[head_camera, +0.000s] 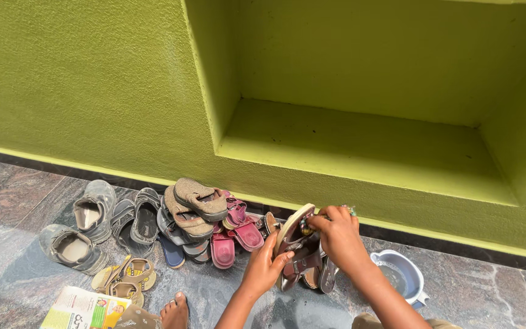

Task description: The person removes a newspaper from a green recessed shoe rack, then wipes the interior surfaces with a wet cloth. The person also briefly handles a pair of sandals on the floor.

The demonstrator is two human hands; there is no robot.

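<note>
My left hand [263,267] and my right hand [338,234] both hold a brown strappy sandal [296,244], tilted up on its edge above the stone floor. The left hand grips its lower side and straps. At the toe end, the right hand pinches the sandal near a small ornament. Under it lies another dark sandal [322,277] on the floor. A ring shows on a right finger.
A pile of footwear lies left of my hands: pink sandals [234,234], tan sandals [195,204], grey shoes [83,230], small yellow sandals [126,277]. A blue plastic bowl [404,274] sits right. A printed paper [83,309] and my bare foot [175,312] are at the bottom. A green wall niche ledge [360,146] rises behind.
</note>
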